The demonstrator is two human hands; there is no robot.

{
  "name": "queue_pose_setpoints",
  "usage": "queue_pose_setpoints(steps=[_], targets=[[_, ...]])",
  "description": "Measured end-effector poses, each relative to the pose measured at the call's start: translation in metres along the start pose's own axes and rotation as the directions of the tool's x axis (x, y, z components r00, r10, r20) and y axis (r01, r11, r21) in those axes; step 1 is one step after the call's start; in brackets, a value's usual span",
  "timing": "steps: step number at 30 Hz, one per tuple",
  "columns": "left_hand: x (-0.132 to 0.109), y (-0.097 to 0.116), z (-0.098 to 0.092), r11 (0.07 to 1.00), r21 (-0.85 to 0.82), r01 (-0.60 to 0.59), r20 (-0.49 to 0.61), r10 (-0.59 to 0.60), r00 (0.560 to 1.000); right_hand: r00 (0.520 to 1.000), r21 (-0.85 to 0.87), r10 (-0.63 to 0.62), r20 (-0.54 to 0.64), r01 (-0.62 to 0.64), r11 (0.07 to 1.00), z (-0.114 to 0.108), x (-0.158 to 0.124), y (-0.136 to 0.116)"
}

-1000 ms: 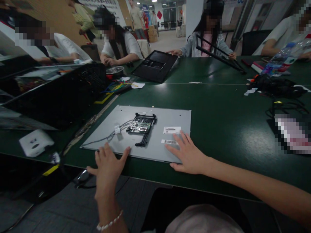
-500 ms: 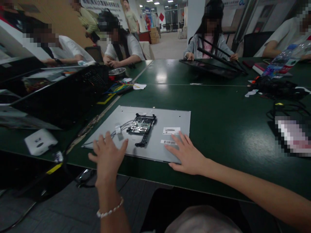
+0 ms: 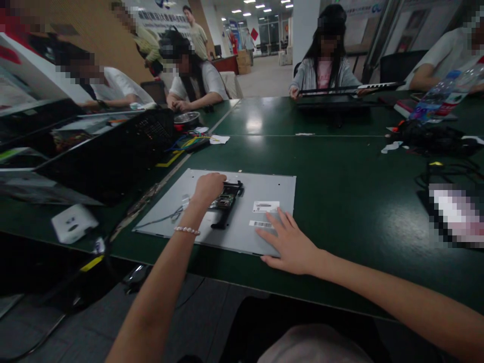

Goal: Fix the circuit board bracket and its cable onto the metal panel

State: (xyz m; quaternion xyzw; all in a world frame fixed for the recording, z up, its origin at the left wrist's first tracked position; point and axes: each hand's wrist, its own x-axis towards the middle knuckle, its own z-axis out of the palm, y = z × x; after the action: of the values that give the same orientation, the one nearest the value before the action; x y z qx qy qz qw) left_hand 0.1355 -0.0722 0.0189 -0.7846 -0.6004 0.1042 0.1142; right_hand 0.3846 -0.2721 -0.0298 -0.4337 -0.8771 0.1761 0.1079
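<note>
A grey metal panel lies flat on the green table in front of me. A small circuit board in a black bracket sits on its middle, with thin wires running off to the left. My left hand rests on the left end of the board, fingers curled over it. My right hand lies flat and spread on the panel's near right corner, beside two white labels.
A black housing and a white box lie at my left. Coloured wires and a metal bowl sit beyond. Black cables and a plastic bottle are at the right. Several people work around the table.
My left hand left the panel's near edge and reached forward onto the circuit board, fingers now curled. My right hand stayed flat. The person opposite laid a black panel down.
</note>
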Motion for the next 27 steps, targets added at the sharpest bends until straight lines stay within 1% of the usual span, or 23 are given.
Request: queue_pose_setpoints(steps=[4,7,9,12,14,17,20,23,27], targets=[[0.004,0.000,0.004,1.000,-0.010,0.028,-0.006,-0.028,1.000,1.000,0.018,-0.007,0.002,0.007,1.000,0.000,0.000,0.002],[0.011,-0.001,0.004,0.999,-0.015,0.030,0.001,-0.030,1.000,1.000,0.031,-0.011,0.001,0.011,0.999,-0.001,-0.001,0.003],[0.018,0.001,0.002,0.999,-0.034,0.025,-0.040,-0.027,0.999,1.000,0.034,-0.009,0.000,0.009,0.999,-0.001,-0.001,0.004],[0.031,0.007,-0.004,0.996,-0.088,-0.001,-0.156,-0.013,0.988,1.000,0.037,-0.009,0.002,0.009,0.999,-0.002,-0.001,0.004],[0.042,0.013,-0.007,0.993,-0.119,-0.007,-0.193,-0.016,0.981,1.000,0.038,-0.013,0.006,0.012,0.999,-0.003,-0.001,0.005],[0.057,0.023,-0.006,0.990,-0.136,0.020,-0.162,-0.042,0.986,1.000,0.028,-0.017,0.002,0.017,0.999,-0.003,-0.001,0.006],[0.066,0.027,0.002,0.991,-0.132,0.032,-0.105,-0.046,0.993,1.000,0.018,-0.019,-0.019,0.019,1.000,-0.003,-0.001,0.006],[0.068,0.021,0.015,0.987,-0.160,0.034,-0.096,-0.049,0.994,0.999,0.012,-0.010,-0.037,0.011,1.000,-0.002,-0.001,0.006],[0.061,-0.004,0.031,0.967,-0.253,0.015,-0.145,-0.053,0.988,0.999,0.009,-0.011,-0.050,0.012,1.000,-0.002,-0.001,0.005]])
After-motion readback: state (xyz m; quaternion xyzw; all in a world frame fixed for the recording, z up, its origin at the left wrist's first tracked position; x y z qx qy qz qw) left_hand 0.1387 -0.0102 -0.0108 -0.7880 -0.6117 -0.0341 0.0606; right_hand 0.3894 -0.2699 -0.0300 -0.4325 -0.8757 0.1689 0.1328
